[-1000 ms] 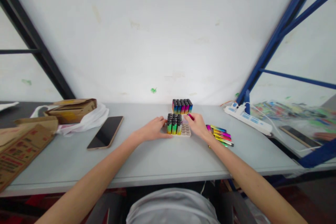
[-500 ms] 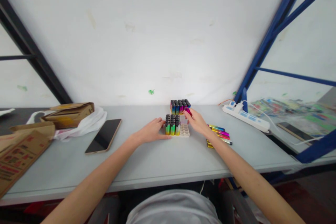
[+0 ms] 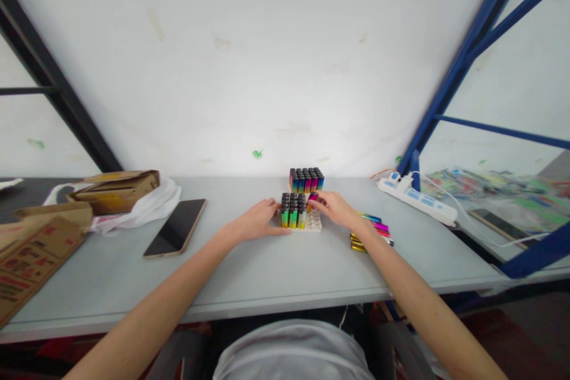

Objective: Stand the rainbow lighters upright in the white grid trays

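Note:
A pale tray (image 3: 314, 224) with round holes stands on the table, its left part filled with upright lighters (image 3: 293, 214) in green and yellow with black tops. My left hand (image 3: 256, 219) rests at the tray's left side, fingers and thumb spread around its corner. Between the fingertips of my right hand (image 3: 332, 208) is a magenta lighter (image 3: 312, 200), upright over the back of the tray beside the filled rows. Whether its base sits in a hole is hard to see. Several loose metallic lighters (image 3: 358, 243) lie right of the tray, partly hidden by my right forearm.
Behind the tray stands a second block of upright lighters (image 3: 306, 180), near the wall. A phone (image 3: 176, 228), a white plastic bag (image 3: 151, 211) and cardboard boxes (image 3: 44, 249) lie to the left. A power strip (image 3: 418, 200) with cables lies at the right by the blue frame (image 3: 439, 95).
My right hand has brought the magenta lighter down and slightly left, from near the rear block to the back of the tray, turning it upright. The left hand stays where it was.

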Available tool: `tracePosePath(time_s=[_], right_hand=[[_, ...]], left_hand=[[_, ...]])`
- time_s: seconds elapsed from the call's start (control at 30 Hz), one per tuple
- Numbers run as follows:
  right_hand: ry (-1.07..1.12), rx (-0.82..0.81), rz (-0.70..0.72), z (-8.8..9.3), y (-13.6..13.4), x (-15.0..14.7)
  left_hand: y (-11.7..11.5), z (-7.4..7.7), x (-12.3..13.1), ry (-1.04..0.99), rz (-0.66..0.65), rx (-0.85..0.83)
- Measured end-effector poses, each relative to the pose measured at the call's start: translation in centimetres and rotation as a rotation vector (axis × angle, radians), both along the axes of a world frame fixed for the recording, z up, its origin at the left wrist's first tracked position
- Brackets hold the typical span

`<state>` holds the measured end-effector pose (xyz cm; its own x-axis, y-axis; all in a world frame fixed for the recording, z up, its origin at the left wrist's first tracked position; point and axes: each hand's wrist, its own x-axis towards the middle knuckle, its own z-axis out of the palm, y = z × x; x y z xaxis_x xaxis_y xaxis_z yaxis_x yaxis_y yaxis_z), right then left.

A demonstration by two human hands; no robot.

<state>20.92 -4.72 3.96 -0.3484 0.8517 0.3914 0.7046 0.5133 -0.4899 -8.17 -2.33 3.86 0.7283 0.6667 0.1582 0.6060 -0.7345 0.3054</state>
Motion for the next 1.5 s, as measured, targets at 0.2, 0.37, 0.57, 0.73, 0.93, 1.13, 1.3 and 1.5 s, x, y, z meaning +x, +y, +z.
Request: tracePosePath(time_s=[0.2, 0.37, 0.57, 0.73, 0.93, 1.13, 1.3, 1.5], right_hand=[[-0.089, 0.011, 0.036, -0.7, 0.5, -0.4], [-0.089, -0.030, 0.060, -0.1, 0.0, 0.2], [-0.067, -0.146, -0.097, 2.8, -1.6, 7.3], [-0.223, -0.352, -0.277, 2.6, -3.4, 13.1], [-0.283, -0.332, -0.308, 1.2, -4.0, 13.8], [-0.060, -0.192, -0.304, 2.6, -3.4, 10.4], [0.151, -0.042, -0.203, 4.8, -2.1, 6.1], [0.457, -0.065, -0.093, 4.5, -0.2, 1.5]], left_hand=[[0.1, -0.1, 0.0, 0.004, -0.001, -0.001], [0.1, 0.1, 0.0, 0.003, 0.012, -0.002], [0.1, 0.0, 0.0, -0.004, 0.005, -0.009], [0.2, -0.1, 0.0, -0.008, 0.008, -0.003], [0.3, -0.2, 0.0, -0.008, 0.007, -0.007], [0.2, -0.1, -0.1, -0.004, 0.011, -0.003], [0.2, -0.2, -0.1, -0.011, 0.008, 0.005], [0.0, -0.1, 0.1, 0.024, 0.021, -0.006]])
